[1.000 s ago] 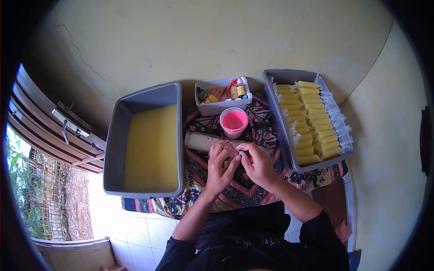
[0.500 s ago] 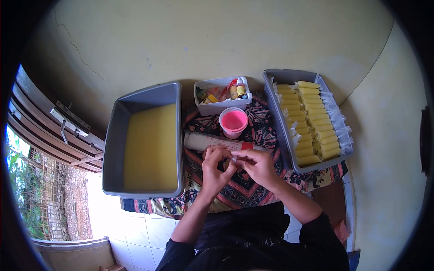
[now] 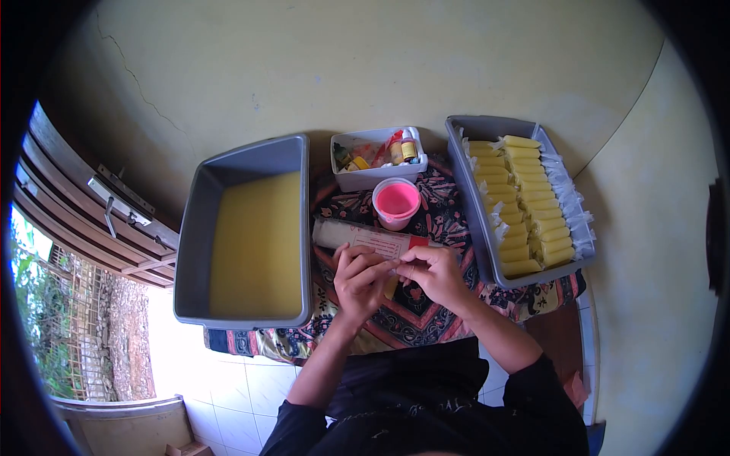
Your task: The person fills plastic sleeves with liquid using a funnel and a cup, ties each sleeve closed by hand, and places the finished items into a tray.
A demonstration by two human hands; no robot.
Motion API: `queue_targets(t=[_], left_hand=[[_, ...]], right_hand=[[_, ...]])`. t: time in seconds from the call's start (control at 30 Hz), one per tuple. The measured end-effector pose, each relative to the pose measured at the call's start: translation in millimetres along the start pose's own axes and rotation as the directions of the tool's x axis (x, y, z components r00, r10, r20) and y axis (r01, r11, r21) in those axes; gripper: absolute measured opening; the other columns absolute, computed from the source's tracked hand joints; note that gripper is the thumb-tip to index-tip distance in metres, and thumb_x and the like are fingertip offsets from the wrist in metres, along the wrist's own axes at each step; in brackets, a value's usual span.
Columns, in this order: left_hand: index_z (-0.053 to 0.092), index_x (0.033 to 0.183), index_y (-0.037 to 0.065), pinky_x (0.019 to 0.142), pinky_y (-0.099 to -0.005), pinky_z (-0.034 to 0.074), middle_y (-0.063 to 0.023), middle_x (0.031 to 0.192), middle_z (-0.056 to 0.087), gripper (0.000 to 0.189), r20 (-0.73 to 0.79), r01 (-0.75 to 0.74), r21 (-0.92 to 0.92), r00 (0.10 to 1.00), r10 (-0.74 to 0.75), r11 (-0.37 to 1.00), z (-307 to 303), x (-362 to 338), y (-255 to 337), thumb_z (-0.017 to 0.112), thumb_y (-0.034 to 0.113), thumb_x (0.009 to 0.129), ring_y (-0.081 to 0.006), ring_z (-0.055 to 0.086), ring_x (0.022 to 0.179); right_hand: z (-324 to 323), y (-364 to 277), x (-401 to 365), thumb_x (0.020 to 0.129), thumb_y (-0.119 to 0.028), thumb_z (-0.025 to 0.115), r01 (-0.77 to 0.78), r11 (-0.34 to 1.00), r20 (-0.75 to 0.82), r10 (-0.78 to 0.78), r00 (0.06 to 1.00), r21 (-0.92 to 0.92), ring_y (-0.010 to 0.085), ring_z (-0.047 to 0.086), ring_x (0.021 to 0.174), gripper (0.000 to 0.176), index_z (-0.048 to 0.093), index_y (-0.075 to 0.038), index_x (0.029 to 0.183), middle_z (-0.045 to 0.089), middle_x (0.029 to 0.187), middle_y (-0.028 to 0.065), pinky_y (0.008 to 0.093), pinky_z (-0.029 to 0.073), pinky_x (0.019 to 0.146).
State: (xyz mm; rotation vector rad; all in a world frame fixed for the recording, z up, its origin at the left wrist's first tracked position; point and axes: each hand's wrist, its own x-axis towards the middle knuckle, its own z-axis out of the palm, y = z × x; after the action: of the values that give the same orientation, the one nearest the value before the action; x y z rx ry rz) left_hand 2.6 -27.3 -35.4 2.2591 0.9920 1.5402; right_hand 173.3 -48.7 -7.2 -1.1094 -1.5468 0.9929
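My left hand (image 3: 360, 284) and my right hand (image 3: 433, 277) meet over the patterned cloth (image 3: 411, 323), fingertips pinched close together. Something small and yellowish shows below the fingers; what they pinch is too small and hidden to name. Just beyond the hands lies a long clear plastic pack (image 3: 357, 238) with red print. Behind it stands a white tub (image 3: 396, 204) with pink inside.
At the left is a grey bin (image 3: 306, 228) of yellow liquid. A grey bin (image 3: 475, 220) at the right holds several yellow filled plastic tubes (image 3: 525, 163). A white box (image 3: 376, 180) with small bottles stands at the back, near the wall.
The fingers of my left hand have shifted and spread a little, and both hands remain together. The whole view has moved slightly.
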Motion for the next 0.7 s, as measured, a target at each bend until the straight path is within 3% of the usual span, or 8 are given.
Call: queue_targets(t=[0.07,0.17,0.23,0.3,0.53,0.7], left_hand=[[0.072,0.086,0.016,0.096,-0.0465,0.034,0.0010,0.082,0.063,0.025,-0.047,-0.102,0.056,0.993,0.105,0.993,-1,0,0,0.073,0.004,0.064,-0.0211,0.057,0.089],[0.071,0.084,0.014,0.096,-0.0450,0.033,0.0006,0.081,0.060,0.021,-0.073,-0.077,0.018,0.994,0.079,0.997,-2,0,3,0.073,0.007,0.064,-0.0207,0.057,0.088],[0.069,0.083,0.013,0.096,-0.0452,0.032,0.0004,0.082,0.060,0.018,-0.060,-0.065,-0.014,0.996,0.064,0.998,-1,1,6,0.072,0.008,0.066,-0.0211,0.056,0.089],[0.067,0.083,0.012,0.096,-0.0454,0.031,0.0001,0.083,0.059,0.016,-0.045,-0.051,-0.044,0.998,0.049,0.998,-2,2,9,0.071,0.010,0.068,-0.0214,0.056,0.090],[0.063,0.085,0.013,0.099,-0.0472,0.025,-0.0019,0.087,0.058,0.012,0.188,-0.065,0.066,0.981,0.052,0.996,-15,18,23,0.067,0.015,0.074,-0.0227,0.052,0.096],[0.063,0.082,0.013,0.100,-0.0476,0.024,-0.0032,0.089,0.058,0.010,0.283,-0.081,0.076,0.958,0.056,0.994,-16,18,26,0.068,0.019,0.076,-0.0232,0.052,0.097]], right_hand=[[0,-4,-1,0.083,-0.001,0.068,-0.043,0.998,0.021,0.042,0.999,0.045,0.0081,0.062,0.061,0.004,0.066,0.002,0.083,0.066,0.070,0.0045,0.0216,0.048,0.054],[0,-10,-3,0.087,-0.003,0.062,-0.060,0.998,0.064,0.060,0.996,-0.009,0.0066,0.058,0.061,0.005,0.062,0.001,0.083,0.062,0.067,0.0017,0.0224,0.046,0.055],[1,-7,-3,0.091,-0.005,0.057,-0.178,0.962,0.108,0.158,0.981,0.207,0.0053,0.053,0.060,0.009,0.057,-0.001,0.082,0.057,0.069,-0.0002,0.0212,0.042,0.054],[3,0,-2,0.092,-0.006,0.055,-0.139,0.951,0.089,0.119,0.989,0.277,0.0050,0.050,0.060,0.010,0.056,-0.002,0.083,0.056,0.070,-0.0007,0.0204,0.040,0.055],[0,1,-7,0.094,-0.008,0.051,-0.113,0.839,-0.027,0.150,0.988,0.533,0.0044,0.044,0.057,0.014,0.056,-0.003,0.081,0.053,0.071,-0.0008,0.0195,0.034,0.052],[-5,1,-11,0.094,-0.007,0.052,-0.120,0.813,-0.049,0.180,0.982,0.570,0.0046,0.044,0.058,0.016,0.057,-0.002,0.080,0.054,0.072,0.0003,0.0195,0.034,0.053]])
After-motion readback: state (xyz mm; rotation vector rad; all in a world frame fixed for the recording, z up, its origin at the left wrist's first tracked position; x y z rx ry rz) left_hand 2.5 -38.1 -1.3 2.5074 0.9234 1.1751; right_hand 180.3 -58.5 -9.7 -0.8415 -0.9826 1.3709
